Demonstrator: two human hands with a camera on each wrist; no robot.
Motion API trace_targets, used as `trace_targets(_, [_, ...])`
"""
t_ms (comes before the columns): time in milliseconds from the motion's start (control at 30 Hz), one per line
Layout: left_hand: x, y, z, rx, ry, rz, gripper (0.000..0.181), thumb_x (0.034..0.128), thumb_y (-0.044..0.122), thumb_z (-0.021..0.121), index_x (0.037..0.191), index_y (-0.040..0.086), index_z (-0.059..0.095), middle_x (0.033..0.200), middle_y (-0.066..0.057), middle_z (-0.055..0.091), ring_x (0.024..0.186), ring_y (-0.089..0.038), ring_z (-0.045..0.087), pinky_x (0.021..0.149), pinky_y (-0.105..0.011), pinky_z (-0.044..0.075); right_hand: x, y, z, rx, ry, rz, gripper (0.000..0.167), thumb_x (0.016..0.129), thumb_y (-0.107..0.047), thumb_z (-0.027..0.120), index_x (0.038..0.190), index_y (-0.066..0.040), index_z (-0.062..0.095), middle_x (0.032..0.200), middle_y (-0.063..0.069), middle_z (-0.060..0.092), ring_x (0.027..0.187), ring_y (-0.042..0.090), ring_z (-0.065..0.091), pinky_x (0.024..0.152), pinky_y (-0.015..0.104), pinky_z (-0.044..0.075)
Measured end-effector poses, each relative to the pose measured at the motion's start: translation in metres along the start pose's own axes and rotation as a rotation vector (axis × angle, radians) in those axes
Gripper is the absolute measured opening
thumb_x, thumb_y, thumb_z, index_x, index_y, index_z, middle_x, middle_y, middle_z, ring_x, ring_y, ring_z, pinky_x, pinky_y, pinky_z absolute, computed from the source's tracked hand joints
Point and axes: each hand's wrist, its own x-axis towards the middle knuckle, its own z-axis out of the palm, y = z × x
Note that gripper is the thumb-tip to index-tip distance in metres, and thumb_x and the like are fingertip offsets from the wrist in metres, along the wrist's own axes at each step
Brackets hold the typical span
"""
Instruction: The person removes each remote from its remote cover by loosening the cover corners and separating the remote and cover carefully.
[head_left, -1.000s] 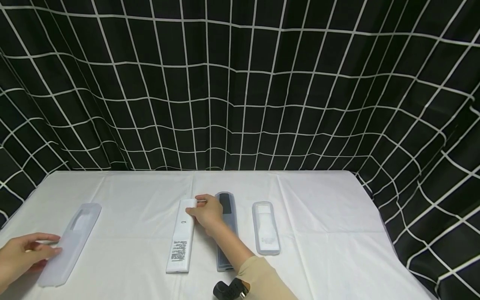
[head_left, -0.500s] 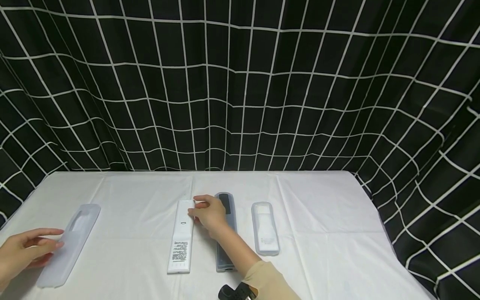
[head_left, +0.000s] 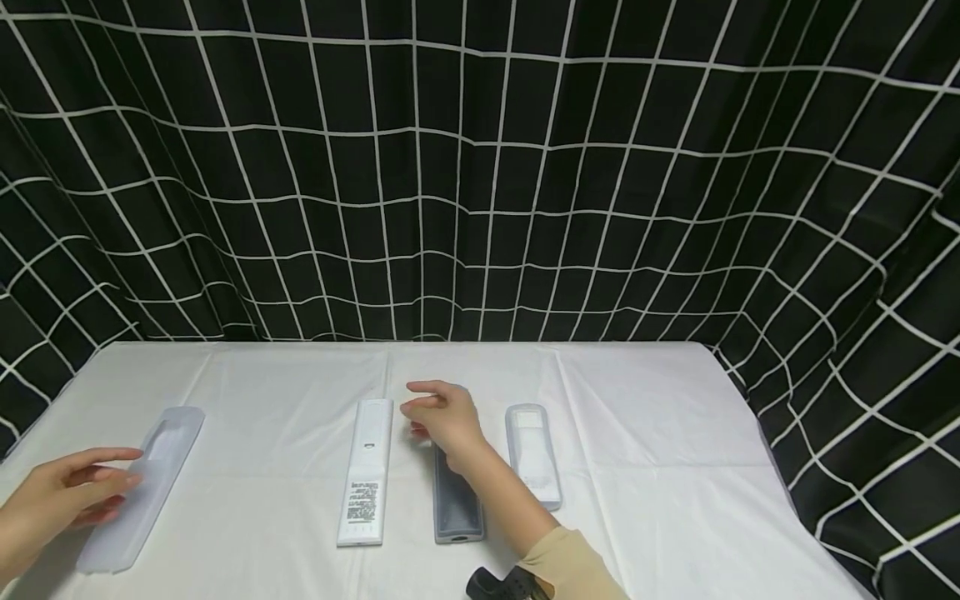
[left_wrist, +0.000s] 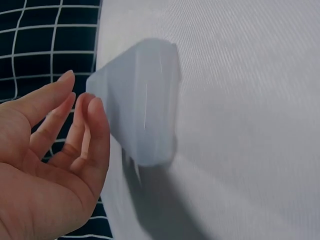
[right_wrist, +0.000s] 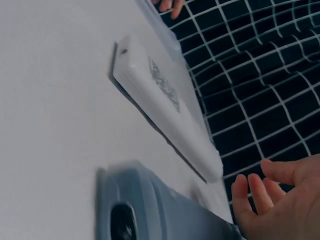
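My left hand (head_left: 71, 492) is over a translucent silicone remote cover (head_left: 161, 475) at the table's left, holding nothing. In the left wrist view its fingers are loosely bent beside the cover (left_wrist: 150, 105). A white remote control (head_left: 367, 467) lies with its labelled back up near the middle. Right of it, my right hand (head_left: 450, 421) is raised over a dark remote in a translucent cover (head_left: 457, 504), hiding that remote's far end. The right wrist view shows this hand (right_wrist: 285, 200) apart from the white remote (right_wrist: 160, 110), with nothing in its grasp.
A shorter white remote in a clear cover (head_left: 534, 458) lies to the right of the dark one, partly behind my right forearm. A white cloth (head_left: 660, 467) covers the table. Black curtain with a white grid (head_left: 480, 183) rises behind the table and on both sides.
My right hand has let go of the white remote's far end and moved right, over the dark remote. The left hand has shifted slightly right and up above the silicone cover.
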Motion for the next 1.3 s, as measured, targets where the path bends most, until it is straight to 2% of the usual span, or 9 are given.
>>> trace_targets(133, [-0.002, 0.010, 0.005, -0.017, -0.014, 0.023, 0.018, 0.1035, 0.022, 0.071, 0.120, 0.017, 0.077, 0.093, 0.008, 0.064, 0.078, -0.007, 0.064, 0.073, -0.025, 0.063, 0.000, -0.001, -0.012, 0.027, 0.015, -0.003, 0.037, 0.098, 0.002, 0.067, 0.134, 0.006, 0.065, 0.104, 0.018, 0.077, 0.076, 0.017, 0.069, 0.076, 0.031, 0.064])
trace_targets(200, [-0.002, 0.011, 0.009, -0.038, -0.023, 0.042, 0.016, 0.1040, 0.022, 0.070, 0.111, 0.034, 0.077, 0.093, 0.008, 0.063, 0.080, -0.006, 0.064, 0.074, -0.024, 0.063, 0.001, -0.001, -0.017, 0.042, 0.023, -0.004, 0.036, 0.097, 0.003, 0.068, 0.133, 0.007, 0.065, 0.102, 0.016, 0.077, 0.076, 0.016, 0.068, 0.075, 0.030, 0.064])
trace_targets(300, [0.000, 0.012, 0.015, -0.088, -0.037, 0.070, 0.035, 0.1038, 0.020, 0.070, 0.095, 0.053, 0.067, 0.092, 0.010, 0.064, 0.081, -0.005, 0.065, 0.075, -0.024, 0.064, 0.002, 0.000, -0.024, 0.045, 0.028, -0.025, 0.035, 0.097, 0.003, 0.069, 0.131, 0.007, 0.066, 0.102, 0.015, 0.076, 0.078, 0.016, 0.068, 0.074, 0.029, 0.063])
trace_targets(367, [0.001, 0.015, 0.020, -0.114, -0.048, 0.091, 0.035, 0.1040, 0.017, 0.069, 0.098, 0.052, 0.068, 0.092, 0.011, 0.066, 0.081, -0.006, 0.067, 0.075, -0.025, 0.064, 0.002, 0.000, -0.028, 0.022, 0.027, -0.051, 0.034, 0.097, 0.003, 0.069, 0.131, 0.006, 0.067, 0.105, 0.016, 0.076, 0.080, 0.018, 0.069, 0.074, 0.029, 0.062])
trace_targets(500, [0.005, 0.027, 0.032, -0.147, -0.075, 0.137, 0.021, 0.1045, 0.015, 0.068, 0.118, 0.030, 0.075, 0.093, 0.010, 0.071, 0.081, -0.008, 0.069, 0.075, -0.026, 0.064, 0.002, 0.000, -0.037, -0.079, 0.024, -0.125, 0.034, 0.097, 0.002, 0.069, 0.131, 0.003, 0.069, 0.110, 0.020, 0.075, 0.086, 0.026, 0.073, 0.076, 0.033, 0.064])
trace_targets(667, [0.008, 0.046, 0.050, -0.183, -0.103, 0.198, 0.022, 0.1033, 0.016, 0.070, 0.118, 0.031, 0.073, 0.094, 0.007, 0.072, 0.081, -0.011, 0.071, 0.076, -0.028, 0.065, 0.001, -0.001, -0.047, -0.187, 0.049, -0.196, 0.033, 0.098, -0.001, 0.069, 0.131, 0.000, 0.069, 0.111, 0.020, 0.074, 0.091, 0.034, 0.075, 0.078, 0.037, 0.065])
trace_targets(867, [0.015, 0.071, 0.072, -0.186, -0.116, 0.259, 0.044, 0.1055, 0.016, 0.067, 0.143, -0.006, 0.057, 0.097, 0.006, 0.073, 0.082, -0.012, 0.070, 0.076, -0.028, 0.064, 0.000, -0.002, -0.055, -0.223, 0.080, -0.217, 0.032, 0.099, -0.004, 0.069, 0.131, -0.003, 0.070, 0.115, 0.019, 0.075, 0.091, 0.035, 0.075, 0.075, 0.036, 0.063])
trace_targets(1033, [0.021, 0.094, 0.094, -0.232, -0.141, 0.306, 0.045, 0.1073, 0.013, 0.062, 0.145, -0.011, 0.052, 0.099, 0.008, 0.073, 0.084, -0.011, 0.070, 0.077, -0.028, 0.064, 0.000, -0.001, -0.059, -0.218, 0.111, -0.214, 0.032, 0.099, -0.005, 0.069, 0.131, -0.003, 0.071, 0.116, 0.020, 0.074, 0.087, 0.033, 0.073, 0.071, 0.033, 0.060])
trace_targets(1300, [0.020, 0.134, 0.128, -0.277, -0.172, 0.356, 0.047, 0.1069, 0.011, 0.060, 0.147, -0.012, 0.049, 0.100, 0.001, 0.072, 0.083, -0.013, 0.068, 0.076, -0.026, 0.063, 0.001, 0.001, -0.058, -0.168, 0.145, -0.188, 0.033, 0.099, -0.003, 0.067, 0.132, 0.001, 0.069, 0.115, 0.024, 0.073, 0.084, 0.032, 0.073, 0.078, 0.045, 0.064])
